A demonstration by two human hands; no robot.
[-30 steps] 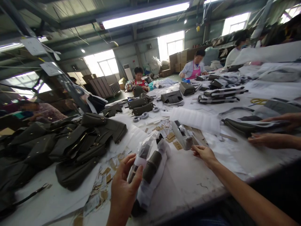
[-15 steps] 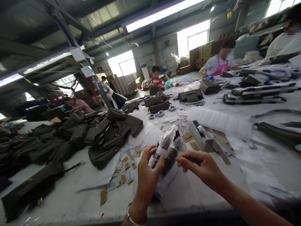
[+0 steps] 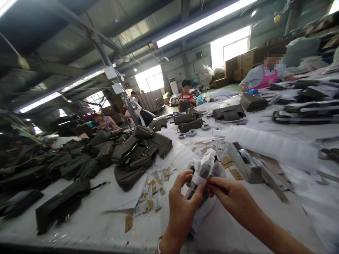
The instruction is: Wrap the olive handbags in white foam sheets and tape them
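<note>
My left hand (image 3: 184, 199) is wrapped around a dark strap bundle (image 3: 205, 169), folded and partly covered in thin translucent white wrapping. A white band crosses its middle, beside my left thumb. Pinched together, the fingers of my right hand (image 3: 229, 192) touch the bundle's right side at the band. Whatever lies between those fingertips is hidden. More of the pale wrapping (image 3: 203, 215) hangs below, between my wrists. A grey tape dispenser (image 3: 245, 164) stands just beyond my right hand.
Dark bags (image 3: 132, 151) are heaped at left, with one flap bag (image 3: 63, 204) nearer the front edge. Small tags (image 3: 150, 190) lie scattered left of my hands. White foam sheet (image 3: 272, 148) and brown card strips (image 3: 275, 180) lie at right. Co-workers (image 3: 267, 74) sit across the table.
My right hand has come in from beside the bundle to touch it at the band. The dark second length of strap is now mostly covered. The view has swung left.
</note>
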